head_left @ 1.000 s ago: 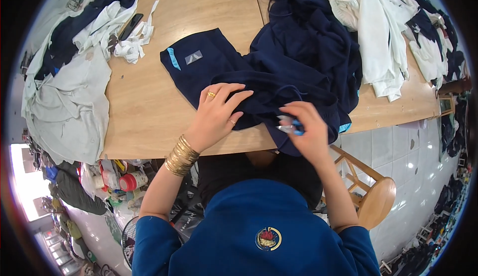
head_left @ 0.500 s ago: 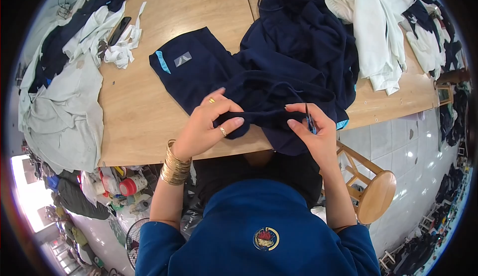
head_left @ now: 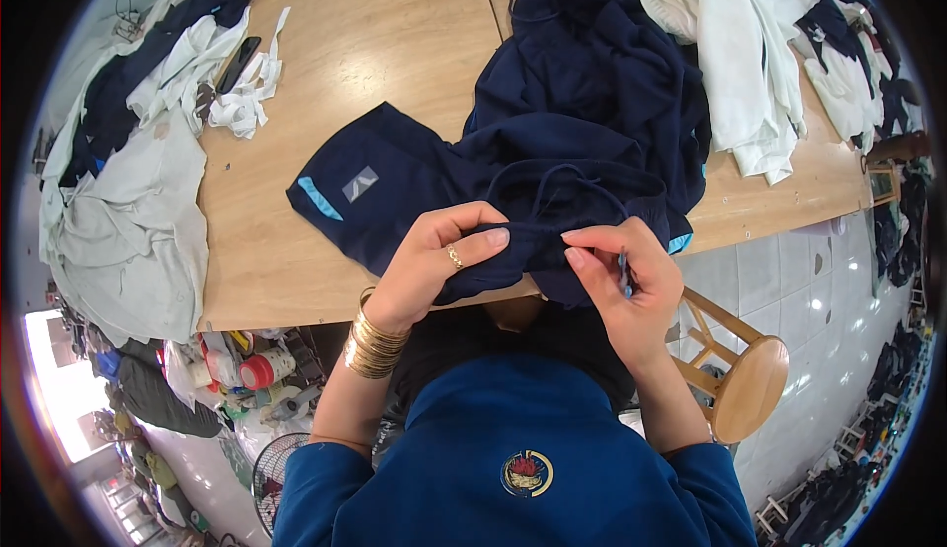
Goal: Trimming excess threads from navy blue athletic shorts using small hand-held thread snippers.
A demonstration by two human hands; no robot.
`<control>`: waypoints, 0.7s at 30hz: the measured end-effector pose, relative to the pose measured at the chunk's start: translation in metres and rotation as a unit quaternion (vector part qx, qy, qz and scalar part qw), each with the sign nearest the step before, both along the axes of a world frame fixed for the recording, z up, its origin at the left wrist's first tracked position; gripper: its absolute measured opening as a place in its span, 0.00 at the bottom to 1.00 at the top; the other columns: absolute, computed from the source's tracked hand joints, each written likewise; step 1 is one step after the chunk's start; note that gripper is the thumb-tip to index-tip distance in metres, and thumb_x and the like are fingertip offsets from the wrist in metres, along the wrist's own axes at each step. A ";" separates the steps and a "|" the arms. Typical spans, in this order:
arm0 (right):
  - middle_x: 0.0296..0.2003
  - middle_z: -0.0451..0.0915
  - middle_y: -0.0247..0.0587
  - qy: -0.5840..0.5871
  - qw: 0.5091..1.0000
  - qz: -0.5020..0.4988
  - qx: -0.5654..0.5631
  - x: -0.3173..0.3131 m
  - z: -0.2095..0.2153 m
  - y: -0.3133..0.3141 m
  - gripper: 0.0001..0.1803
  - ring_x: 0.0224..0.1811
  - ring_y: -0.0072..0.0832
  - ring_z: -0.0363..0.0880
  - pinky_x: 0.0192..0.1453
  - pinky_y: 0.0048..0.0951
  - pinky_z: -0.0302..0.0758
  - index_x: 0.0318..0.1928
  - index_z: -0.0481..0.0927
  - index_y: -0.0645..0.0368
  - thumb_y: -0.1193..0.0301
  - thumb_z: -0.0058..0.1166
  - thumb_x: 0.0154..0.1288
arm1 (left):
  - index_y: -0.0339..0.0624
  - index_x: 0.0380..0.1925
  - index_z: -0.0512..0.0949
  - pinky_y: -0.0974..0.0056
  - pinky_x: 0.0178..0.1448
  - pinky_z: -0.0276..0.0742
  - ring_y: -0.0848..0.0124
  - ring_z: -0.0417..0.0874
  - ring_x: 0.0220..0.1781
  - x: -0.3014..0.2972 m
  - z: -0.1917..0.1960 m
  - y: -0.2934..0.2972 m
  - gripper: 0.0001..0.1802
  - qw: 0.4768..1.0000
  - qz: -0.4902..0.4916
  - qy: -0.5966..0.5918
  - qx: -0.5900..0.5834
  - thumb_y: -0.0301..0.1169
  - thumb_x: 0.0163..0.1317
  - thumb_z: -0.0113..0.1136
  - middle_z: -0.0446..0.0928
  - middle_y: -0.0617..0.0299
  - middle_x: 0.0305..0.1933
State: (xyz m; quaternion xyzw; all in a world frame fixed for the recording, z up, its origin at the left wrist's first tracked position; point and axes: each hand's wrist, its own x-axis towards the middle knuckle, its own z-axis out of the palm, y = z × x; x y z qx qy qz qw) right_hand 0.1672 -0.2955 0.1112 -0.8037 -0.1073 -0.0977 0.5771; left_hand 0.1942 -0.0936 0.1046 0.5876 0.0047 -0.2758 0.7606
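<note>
At the near edge of the bench [head_left: 326, 281], my left hand [head_left: 434, 261] and right hand [head_left: 621, 286] pinch a fold of the navy garment [head_left: 414, 187], its long axis running left to right between them; the rest lies beyond, away from me. My right hand also grips a small blue tool [head_left: 623, 271]. Since half a second ago the hands have drawn closer, the fold bunched tighter.

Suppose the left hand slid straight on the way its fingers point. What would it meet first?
Probably the right hand: the left hand points right along the pinched navy garment, and the two sets of fingertips nearly meet. Depth is hard to judge.
</note>
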 end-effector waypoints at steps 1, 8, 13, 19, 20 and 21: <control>0.27 0.73 0.31 0.000 1.000 0.000 0.000 0.001 0.002 0.001 0.07 0.24 0.14 0.65 0.28 0.15 0.59 0.33 0.79 0.61 0.79 0.60 0.51 | 0.36 0.33 0.76 0.79 0.39 0.66 0.86 0.70 0.33 -0.001 -0.001 -0.001 0.05 1.000 0.013 -0.004 0.004 0.27 0.60 0.55 0.73 0.72 0.29; 0.24 0.76 0.34 -0.086 0.980 0.001 -0.182 -0.002 0.005 -0.007 0.16 0.21 0.25 0.71 0.24 0.23 0.65 0.32 0.77 0.59 0.61 0.65 0.49 | 0.35 0.33 0.76 0.79 0.38 0.65 0.86 0.69 0.33 -0.002 0.003 -0.004 0.06 0.999 0.008 -0.047 0.007 0.27 0.61 0.55 0.73 0.73 0.29; 0.23 0.76 0.33 -0.131 0.964 -0.019 -0.230 -0.002 -0.002 -0.005 0.14 0.20 0.25 0.71 0.23 0.23 0.64 0.31 0.77 0.58 0.61 0.63 0.51 | 0.34 0.32 0.77 0.79 0.38 0.67 0.85 0.71 0.32 -0.003 0.007 -0.009 0.05 0.998 0.029 -0.055 -0.010 0.25 0.59 0.56 0.74 0.71 0.29; 0.23 0.76 0.32 -0.132 0.963 -0.031 -0.233 -0.003 -0.003 -0.001 0.14 0.21 0.25 0.70 0.23 0.24 0.63 0.30 0.77 0.57 0.60 0.62 0.52 | 0.34 0.33 0.77 0.79 0.38 0.67 0.85 0.72 0.32 -0.004 0.008 -0.012 0.05 0.998 0.032 -0.055 -0.021 0.26 0.59 0.56 0.75 0.70 0.29; 0.23 0.76 0.32 -0.127 0.964 -0.035 -0.229 -0.004 -0.003 -0.001 0.14 0.21 0.25 0.70 0.24 0.24 0.64 0.30 0.77 0.57 0.60 0.62 0.52 | 0.34 0.33 0.77 0.79 0.38 0.67 0.85 0.72 0.32 -0.004 0.008 -0.012 0.05 0.998 0.031 -0.055 -0.020 0.26 0.59 0.56 0.75 0.70 0.29; 0.23 0.76 0.32 -0.127 0.964 -0.035 -0.229 -0.004 -0.003 -0.001 0.14 0.21 0.25 0.70 0.24 0.24 0.64 0.30 0.77 0.57 0.60 0.62 0.52 | 0.34 0.33 0.77 0.79 0.38 0.68 0.85 0.72 0.32 -0.004 0.009 -0.012 0.05 0.998 0.033 -0.057 -0.023 0.25 0.59 0.56 0.75 0.70 0.29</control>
